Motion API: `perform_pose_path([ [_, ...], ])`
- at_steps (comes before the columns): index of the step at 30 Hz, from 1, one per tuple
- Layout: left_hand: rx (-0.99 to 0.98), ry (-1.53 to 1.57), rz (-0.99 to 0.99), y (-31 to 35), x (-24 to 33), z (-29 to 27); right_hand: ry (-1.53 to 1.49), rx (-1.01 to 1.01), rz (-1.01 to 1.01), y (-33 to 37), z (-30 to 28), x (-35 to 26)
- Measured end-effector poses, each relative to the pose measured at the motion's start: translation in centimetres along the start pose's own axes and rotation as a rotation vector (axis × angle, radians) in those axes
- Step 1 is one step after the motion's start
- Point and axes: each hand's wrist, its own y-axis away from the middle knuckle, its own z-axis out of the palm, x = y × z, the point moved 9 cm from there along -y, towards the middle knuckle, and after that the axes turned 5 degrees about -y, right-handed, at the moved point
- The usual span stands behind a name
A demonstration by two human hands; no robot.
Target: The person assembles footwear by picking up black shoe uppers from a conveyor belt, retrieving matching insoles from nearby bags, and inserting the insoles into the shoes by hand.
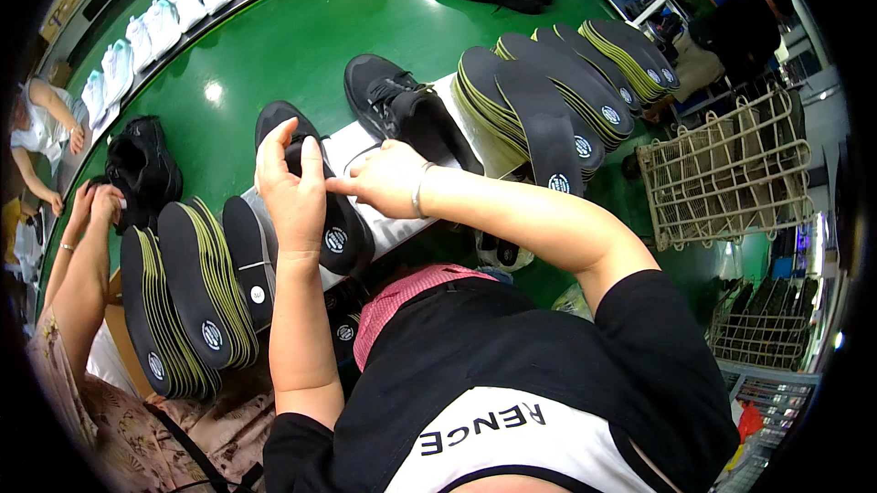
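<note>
My left hand (pixel 294 190) is raised over a black sneaker (pixel 285 116), its fingers stretched and its thumb apart, holding nothing I can see. My right hand (pixel 388 180), with a bracelet at the wrist, reaches across from the right. Its thumb side points at my left palm; the thumb stands apart from the bent fingers, whose tips are partly hidden. Below both hands a dark insole (pixel 349 242) with a round white mark lies at the sneaker's heel end; how far it sits inside is hidden. A second laced black sneaker (pixel 388 100) stands just beyond my right hand.
Stacked insoles (pixel 539 123) fill the right of the green table (pixel 301 45); more stacks (pixel 206 283) stand at left. A co-worker's hands (pixel 100 205) are beside another black shoe (pixel 144 164). White-wrapped shoes (pixel 160 25) line the far side. A wire rack (pixel 731 169) stands at right.
</note>
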Motion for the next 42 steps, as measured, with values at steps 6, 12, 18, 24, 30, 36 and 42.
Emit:
perform_pose_path([
  [6, -0.265, 0.069, -0.030, 0.9, -0.1, 4.3, -0.112, 0.187, 0.614, 6.0, -5.1, 10.9],
  [12, -0.755, -0.120, -0.175, 5.0, -3.7, 14.6, 0.114, -0.029, 1.354, 20.3, -2.4, 22.6],
  [18, -0.712, 0.325, -0.493, 4.5, -5.5, 16.1, 0.011, -0.161, 1.528, 20.8, -1.5, 22.0],
  [24, -0.343, 0.859, -0.685, 0.3, -6.5, 13.8, -0.131, 0.348, 1.237, 21.7, -5.8, 22.1],
  [30, -0.315, -0.103, 0.318, 0.0, 1.1, 15.6, -1.271, 0.340, 0.830, 18.2, -5.5, 14.1],
  [36, -0.436, -0.105, 0.066, -1.3, -0.8, 17.2, -1.370, 0.003, 0.971, 18.7, -3.6, 9.7],
  [42, -0.491, 0.100, -0.240, -0.1, -4.4, 17.1, -0.911, -0.265, 0.901, 16.8, -1.0, 10.0],
])
